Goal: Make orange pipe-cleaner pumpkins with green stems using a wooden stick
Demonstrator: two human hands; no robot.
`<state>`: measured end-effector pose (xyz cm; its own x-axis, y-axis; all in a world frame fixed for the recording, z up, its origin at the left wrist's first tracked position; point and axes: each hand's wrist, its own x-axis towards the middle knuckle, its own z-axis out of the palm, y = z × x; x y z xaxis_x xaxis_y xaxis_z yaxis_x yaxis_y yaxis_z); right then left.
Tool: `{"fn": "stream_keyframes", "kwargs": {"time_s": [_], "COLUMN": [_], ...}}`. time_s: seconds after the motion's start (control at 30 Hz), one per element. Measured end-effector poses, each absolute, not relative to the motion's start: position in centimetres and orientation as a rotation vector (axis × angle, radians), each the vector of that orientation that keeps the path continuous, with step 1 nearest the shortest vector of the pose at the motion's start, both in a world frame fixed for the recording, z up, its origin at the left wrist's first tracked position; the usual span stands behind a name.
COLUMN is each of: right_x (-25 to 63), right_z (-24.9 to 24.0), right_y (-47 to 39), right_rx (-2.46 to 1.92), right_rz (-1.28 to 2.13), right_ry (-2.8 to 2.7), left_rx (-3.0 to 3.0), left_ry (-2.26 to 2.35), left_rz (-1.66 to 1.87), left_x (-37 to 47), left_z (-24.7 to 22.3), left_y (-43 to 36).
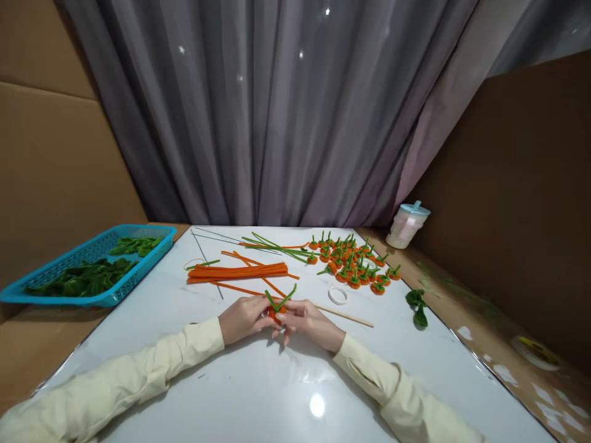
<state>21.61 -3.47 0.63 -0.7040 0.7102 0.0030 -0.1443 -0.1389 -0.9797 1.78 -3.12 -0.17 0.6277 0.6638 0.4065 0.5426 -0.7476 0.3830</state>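
Between my two hands, low over the white table, is a small orange pipe-cleaner pumpkin (277,314) with two green pipe-cleaner ends spread upward in a V. My left hand (247,317) pinches it from the left. My right hand (308,321) grips it from the right, its thumb across the front. The fingers hide much of the orange part. Just beyond my hands lies a bundle of orange pipe cleaners (240,271), with a few loose ones around it. A thin wooden stick (348,317) lies beside my right hand.
Many finished orange pumpkins with green stems (353,264) cluster at the back right, near a white tape ring (338,296). Green pipe cleaners (277,246) lie at the back. A blue basket (111,298) of green leaves stands left; green leaf pieces (418,307) and a lidded cup (407,227) are right.
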Motion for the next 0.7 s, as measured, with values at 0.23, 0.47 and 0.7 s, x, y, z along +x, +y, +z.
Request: {"fn": "stream_keyframes", "kwargs": {"time_s": [0.23,0.47,0.7], "right_x": [20.5,20.9,20.7], "right_z": [-1.4,-1.3,-1.3], "right_y": [-2.9,-2.6,-3.0], "right_rx": [-0.614,-0.64,-0.645], "right_rz": [2.103,2.184,2.142], "right_ry": [-1.384,-1.375,-1.447], "left_rx": [2.418,2.408,2.67], "left_ry": [1.03,1.003,0.845], "left_rz": [0.88,0.886,0.976], "left_x": [0.8,0.7,0.7], "left_z": [-1.1,-1.7,-2.1], "left_y": [-4.8,-4.9,-4.9]}}
